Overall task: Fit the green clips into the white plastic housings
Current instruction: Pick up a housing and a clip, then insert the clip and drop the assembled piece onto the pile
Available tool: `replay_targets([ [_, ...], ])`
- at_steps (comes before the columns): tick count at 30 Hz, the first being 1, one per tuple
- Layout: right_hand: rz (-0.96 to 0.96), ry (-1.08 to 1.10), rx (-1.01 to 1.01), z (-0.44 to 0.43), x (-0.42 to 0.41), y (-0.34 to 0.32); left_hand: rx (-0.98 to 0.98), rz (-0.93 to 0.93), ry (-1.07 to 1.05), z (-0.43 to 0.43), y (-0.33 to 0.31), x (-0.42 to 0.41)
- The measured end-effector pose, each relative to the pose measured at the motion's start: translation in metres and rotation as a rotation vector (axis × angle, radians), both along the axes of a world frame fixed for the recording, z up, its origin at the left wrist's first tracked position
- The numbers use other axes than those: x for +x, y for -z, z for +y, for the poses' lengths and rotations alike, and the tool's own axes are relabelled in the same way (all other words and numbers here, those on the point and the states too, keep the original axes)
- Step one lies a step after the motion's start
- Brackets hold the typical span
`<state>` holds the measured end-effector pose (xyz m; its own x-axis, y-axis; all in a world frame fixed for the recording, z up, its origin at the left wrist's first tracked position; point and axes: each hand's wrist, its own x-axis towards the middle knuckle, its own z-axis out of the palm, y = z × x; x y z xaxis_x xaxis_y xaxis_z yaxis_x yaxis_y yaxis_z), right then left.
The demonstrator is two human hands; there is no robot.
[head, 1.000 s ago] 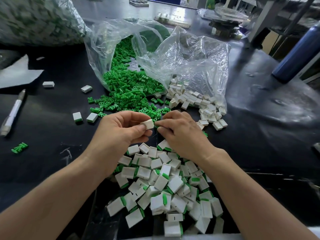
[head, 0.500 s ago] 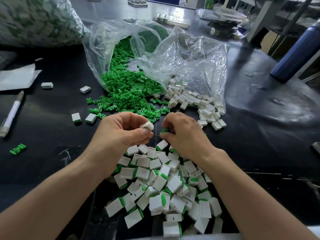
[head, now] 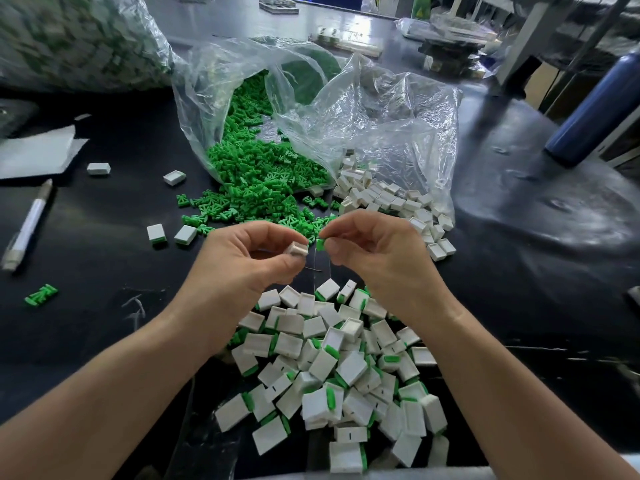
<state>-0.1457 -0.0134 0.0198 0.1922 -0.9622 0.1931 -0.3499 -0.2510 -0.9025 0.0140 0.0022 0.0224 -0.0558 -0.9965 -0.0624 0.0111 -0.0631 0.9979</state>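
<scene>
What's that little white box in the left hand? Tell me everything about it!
The small white plastic housing is a boxy, smooth shell with no green showing in it. The left hand pinches it between thumb and forefinger, lifted above the black table. The green plastic clip pinched in the right hand sits beside it, not touching.

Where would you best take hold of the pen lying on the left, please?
Pinch the pen at mid-barrel, from above, fingers across its width: it lies flat on the table, slanting, with both long sides free.
</scene>
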Motion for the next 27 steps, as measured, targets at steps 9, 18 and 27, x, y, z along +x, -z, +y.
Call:
replay_targets([
  [9, 0.009, -0.011, -0.065, 0.0035, 0.0038, -0.0010, 0.009, 0.009, 0.035, 0.0008, 0.0014, -0.0015],
  [18, 0.049, 0.010, -0.063, 0.0033, 0.0049, 0.0021, 0.018, -0.014, 0.035, 0.0007, 0.0020, -0.0017],
  [27, 0.084, -0.017, -0.030, 0.0054, 0.0059, 0.0017, -0.006, -0.119, 0.036, 0.0023, 0.0011, -0.0001],
])
